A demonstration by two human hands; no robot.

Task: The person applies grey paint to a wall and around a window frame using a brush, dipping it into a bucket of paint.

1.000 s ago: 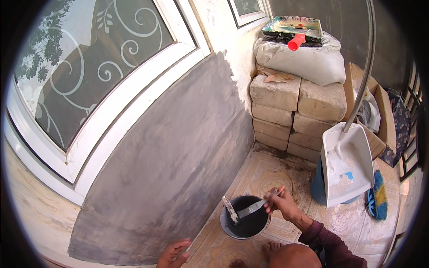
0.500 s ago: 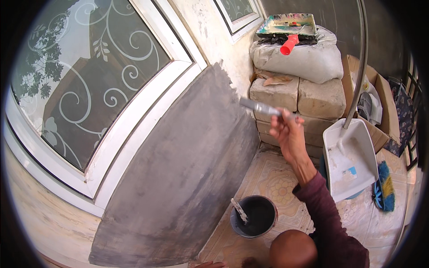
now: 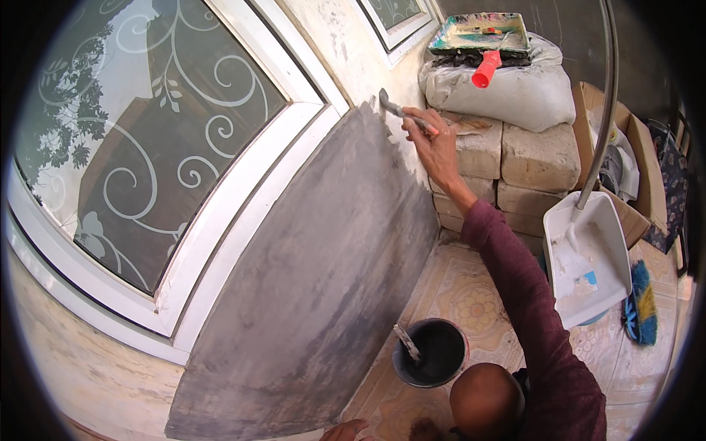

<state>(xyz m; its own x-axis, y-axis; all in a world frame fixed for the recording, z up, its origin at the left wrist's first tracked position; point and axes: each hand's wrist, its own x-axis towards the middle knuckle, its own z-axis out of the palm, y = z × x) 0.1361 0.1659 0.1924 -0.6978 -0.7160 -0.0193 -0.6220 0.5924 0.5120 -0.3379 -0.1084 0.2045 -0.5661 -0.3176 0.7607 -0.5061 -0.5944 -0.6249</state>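
My right hand [image 3: 434,151] is closed round the handle of a paintbrush [image 3: 393,106]. Its dark bristles touch or nearly touch the pale wall [image 3: 353,55], by the ragged upper edge of the grey-painted patch [image 3: 294,272]. Only part of my left hand [image 3: 344,431] shows at the lower edge, near the foot of the wall, fingers stretched out and nothing seen in them. On the tiled floor below the right arm stands a bucket [image 3: 441,364] of dark grey paint, with a paint-smeared stick [image 3: 407,342] leaning in it.
A white-framed window [image 3: 220,213] borders the painted patch. Stacked blocks [image 3: 540,158] in the corner carry a white sack [image 3: 507,95] and a paint tray [image 3: 448,44] with a red-handled roller [image 3: 486,68]. A long-handled dustpan [image 3: 588,257], blue-yellow brush [image 3: 642,305] and cardboard box [image 3: 647,169] stand at right.
My right hand has moved up and left with the paintbrush, bringing its bristles to the wall at the patch's upper edge. More of my left hand shows at the lower edge.
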